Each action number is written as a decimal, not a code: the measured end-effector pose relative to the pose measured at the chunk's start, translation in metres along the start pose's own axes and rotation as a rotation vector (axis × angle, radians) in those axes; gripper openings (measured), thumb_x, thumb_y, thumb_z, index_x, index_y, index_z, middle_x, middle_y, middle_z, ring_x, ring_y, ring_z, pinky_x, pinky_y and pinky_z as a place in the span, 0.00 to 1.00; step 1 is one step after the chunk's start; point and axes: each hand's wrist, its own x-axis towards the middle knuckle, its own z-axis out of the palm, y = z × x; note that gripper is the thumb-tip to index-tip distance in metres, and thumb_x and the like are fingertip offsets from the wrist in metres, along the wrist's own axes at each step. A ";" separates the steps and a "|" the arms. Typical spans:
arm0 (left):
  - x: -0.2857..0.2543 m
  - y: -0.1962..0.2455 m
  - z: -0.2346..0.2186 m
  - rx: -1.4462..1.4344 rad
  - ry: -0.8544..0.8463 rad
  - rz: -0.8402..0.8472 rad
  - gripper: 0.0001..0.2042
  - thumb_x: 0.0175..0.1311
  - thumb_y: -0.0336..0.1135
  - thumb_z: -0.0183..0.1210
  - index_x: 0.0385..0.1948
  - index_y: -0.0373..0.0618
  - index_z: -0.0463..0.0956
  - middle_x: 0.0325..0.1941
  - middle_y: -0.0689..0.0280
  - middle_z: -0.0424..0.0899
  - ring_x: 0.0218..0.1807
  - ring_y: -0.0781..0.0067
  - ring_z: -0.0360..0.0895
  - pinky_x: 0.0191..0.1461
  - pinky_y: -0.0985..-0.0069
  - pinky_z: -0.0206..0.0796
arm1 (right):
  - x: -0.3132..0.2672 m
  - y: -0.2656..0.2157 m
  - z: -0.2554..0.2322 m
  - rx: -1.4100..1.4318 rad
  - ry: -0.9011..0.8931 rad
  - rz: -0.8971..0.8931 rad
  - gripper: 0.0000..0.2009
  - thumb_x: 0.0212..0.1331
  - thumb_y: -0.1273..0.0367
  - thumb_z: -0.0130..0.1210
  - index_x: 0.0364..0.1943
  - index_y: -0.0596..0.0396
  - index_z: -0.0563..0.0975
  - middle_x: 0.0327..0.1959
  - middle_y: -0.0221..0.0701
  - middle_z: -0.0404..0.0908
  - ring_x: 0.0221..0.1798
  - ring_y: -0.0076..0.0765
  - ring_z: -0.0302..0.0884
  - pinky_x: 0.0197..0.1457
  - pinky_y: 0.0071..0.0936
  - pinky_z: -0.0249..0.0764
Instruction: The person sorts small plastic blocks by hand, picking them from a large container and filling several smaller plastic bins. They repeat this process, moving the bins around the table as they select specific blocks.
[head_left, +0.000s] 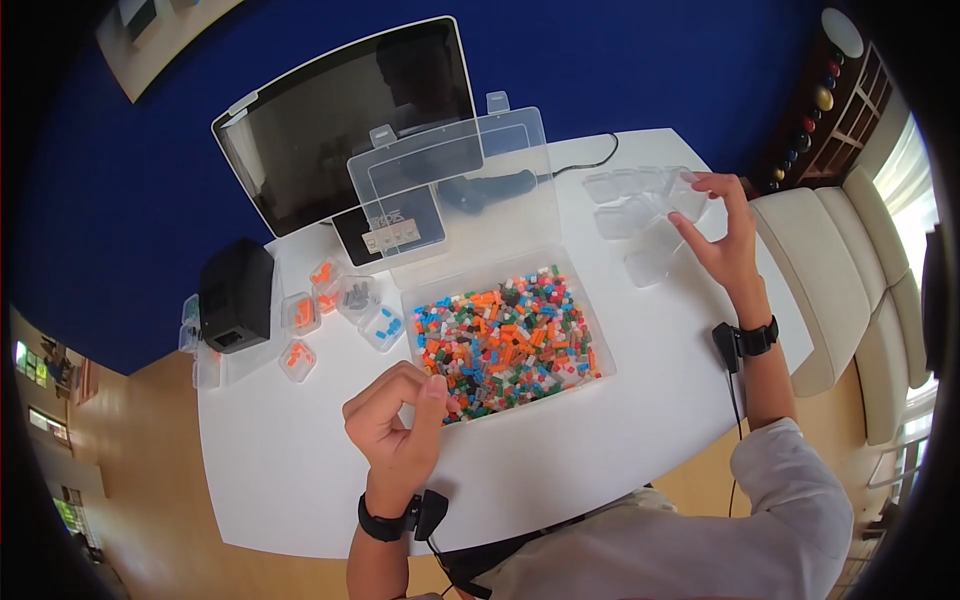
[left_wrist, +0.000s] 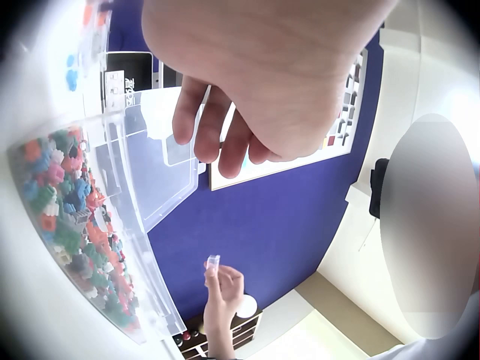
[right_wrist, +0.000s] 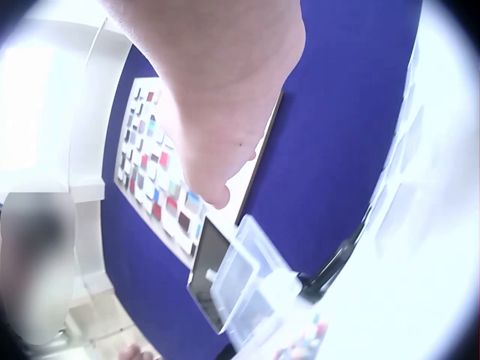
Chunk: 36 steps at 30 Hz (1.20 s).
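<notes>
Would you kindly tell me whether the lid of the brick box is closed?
No, the clear lid stands raised behind the box, leaving the colourful bricks uncovered.

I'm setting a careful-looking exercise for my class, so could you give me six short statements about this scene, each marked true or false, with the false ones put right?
1. The right hand holds a clear container. True.
2. The lid of the big box is shut. False: it stands open.
3. The bricks in the big box are all one colour. False: they are mixed, with orange, green, blue and white among them.
4. Blue pieces lie in a small container beside the big box. True.
5. The monitor screen shows a bright picture. False: it is dark.
6. Some orange pieces lie outside the big box. True.
</notes>
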 end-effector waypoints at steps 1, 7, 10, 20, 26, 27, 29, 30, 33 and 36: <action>-0.001 -0.001 0.001 -0.021 -0.003 -0.020 0.19 0.84 0.26 0.63 0.24 0.39 0.74 0.25 0.60 0.86 0.28 0.74 0.83 0.34 0.76 0.71 | -0.012 0.017 -0.002 -0.061 0.040 0.033 0.26 0.61 0.69 0.83 0.60 0.55 0.84 0.60 0.37 0.90 0.60 0.41 0.87 0.62 0.37 0.80; -0.004 -0.005 0.006 -0.014 0.031 -0.131 0.19 0.85 0.27 0.62 0.24 0.39 0.74 0.25 0.61 0.84 0.28 0.73 0.83 0.34 0.75 0.73 | -0.035 0.083 -0.021 0.155 0.079 0.443 0.21 0.62 0.74 0.73 0.59 0.52 0.83 0.60 0.28 0.88 0.51 0.34 0.83 0.60 0.33 0.78; -0.004 -0.007 0.009 -0.011 0.028 -0.158 0.20 0.85 0.27 0.61 0.23 0.39 0.73 0.25 0.61 0.82 0.27 0.73 0.83 0.35 0.75 0.73 | -0.035 0.082 -0.037 0.087 -0.086 0.444 0.24 0.56 0.79 0.66 0.59 0.51 0.82 0.60 0.27 0.86 0.55 0.35 0.82 0.65 0.35 0.77; -0.005 -0.013 0.011 -0.003 0.051 -0.199 0.20 0.85 0.28 0.61 0.24 0.38 0.74 0.24 0.62 0.81 0.28 0.73 0.83 0.35 0.74 0.75 | -0.036 0.069 -0.032 0.105 -0.516 0.437 0.32 0.46 0.83 0.59 0.61 0.50 0.85 0.64 0.31 0.85 0.71 0.44 0.77 0.83 0.43 0.70; -0.004 -0.019 0.002 0.073 0.037 -0.194 0.17 0.82 0.27 0.65 0.25 0.37 0.76 0.25 0.62 0.83 0.27 0.74 0.81 0.36 0.75 0.74 | -0.046 0.078 -0.031 -0.018 -0.527 0.301 0.34 0.43 0.85 0.60 0.62 0.49 0.87 0.65 0.33 0.86 0.73 0.47 0.77 0.82 0.43 0.68; 0.001 -0.019 -0.002 0.260 0.010 -0.072 0.15 0.80 0.27 0.68 0.26 0.38 0.78 0.26 0.63 0.83 0.27 0.74 0.80 0.35 0.75 0.72 | -0.043 0.077 -0.031 -0.024 -0.502 0.333 0.35 0.43 0.85 0.60 0.63 0.49 0.87 0.66 0.34 0.86 0.74 0.48 0.76 0.82 0.43 0.69; 0.010 -0.022 -0.016 0.478 0.007 0.025 0.14 0.78 0.27 0.70 0.28 0.39 0.80 0.26 0.64 0.84 0.27 0.73 0.80 0.35 0.74 0.71 | -0.046 0.081 -0.031 0.039 -0.486 0.380 0.35 0.45 0.85 0.61 0.64 0.48 0.87 0.66 0.34 0.86 0.74 0.49 0.76 0.83 0.43 0.68; 0.015 -0.026 -0.023 0.587 0.113 -0.052 0.12 0.75 0.29 0.73 0.28 0.41 0.81 0.28 0.65 0.85 0.30 0.73 0.80 0.36 0.73 0.71 | -0.048 0.079 -0.031 0.009 -0.494 0.375 0.35 0.46 0.85 0.62 0.65 0.48 0.87 0.66 0.33 0.85 0.74 0.49 0.76 0.82 0.44 0.69; 0.022 -0.047 -0.057 0.793 0.367 -0.116 0.11 0.71 0.31 0.77 0.31 0.43 0.84 0.38 0.67 0.89 0.43 0.71 0.82 0.38 0.73 0.71 | -0.043 0.081 -0.029 -0.014 -0.508 0.304 0.35 0.46 0.85 0.63 0.65 0.48 0.86 0.67 0.33 0.85 0.72 0.49 0.76 0.81 0.42 0.71; 0.014 -0.067 -0.096 1.019 0.414 -0.175 0.12 0.69 0.37 0.80 0.45 0.48 0.86 0.50 0.65 0.89 0.55 0.61 0.80 0.52 0.63 0.77 | -0.042 0.079 -0.026 0.025 -0.487 0.297 0.34 0.48 0.86 0.62 0.64 0.49 0.86 0.66 0.33 0.85 0.70 0.46 0.77 0.77 0.40 0.72</action>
